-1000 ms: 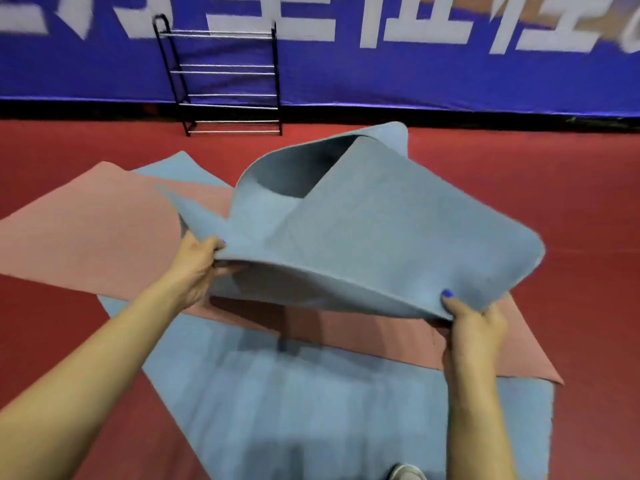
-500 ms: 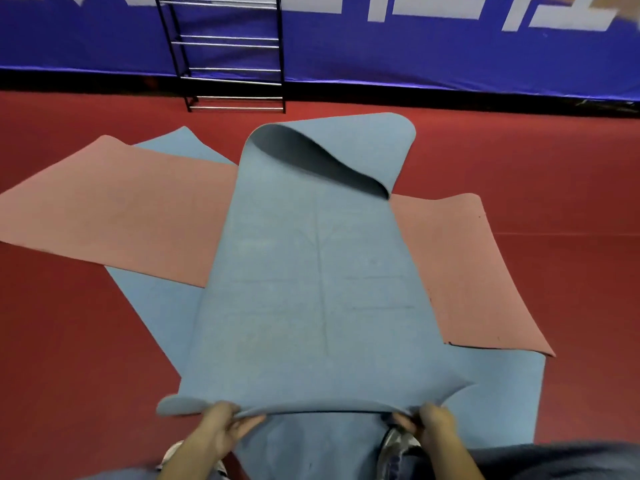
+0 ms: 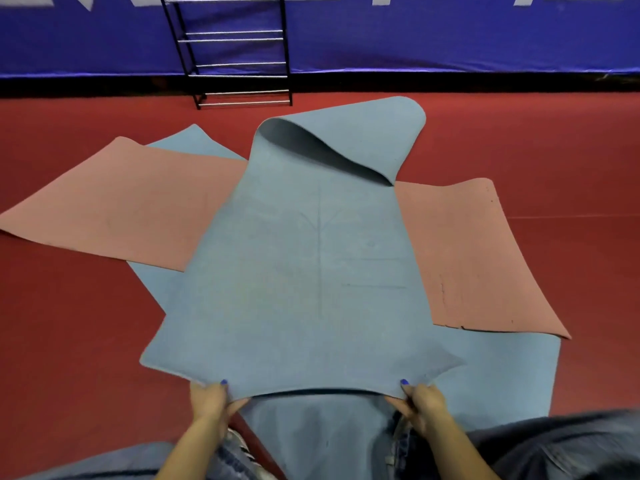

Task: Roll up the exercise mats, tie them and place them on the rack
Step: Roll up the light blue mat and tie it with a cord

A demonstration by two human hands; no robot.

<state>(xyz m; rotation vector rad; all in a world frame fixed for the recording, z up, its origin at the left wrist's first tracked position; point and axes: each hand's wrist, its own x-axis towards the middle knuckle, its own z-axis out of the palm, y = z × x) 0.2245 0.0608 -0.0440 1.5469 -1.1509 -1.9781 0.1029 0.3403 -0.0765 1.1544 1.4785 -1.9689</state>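
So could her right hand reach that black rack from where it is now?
Probably not. The right hand pinches the near edge of the top blue mat, and the rack stands by the far wall beyond all the mats. Nothing blocks it; it is simply too far.

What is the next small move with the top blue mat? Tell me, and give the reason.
Probably pull the top blue mat toward the body to flatten it. Its far end is folded over, and both the left hand and the right hand grip its near edge, so rolling cannot start cleanly yet.

Red floor (image 3: 69, 341); blue banner (image 3: 450, 36) along far wall.
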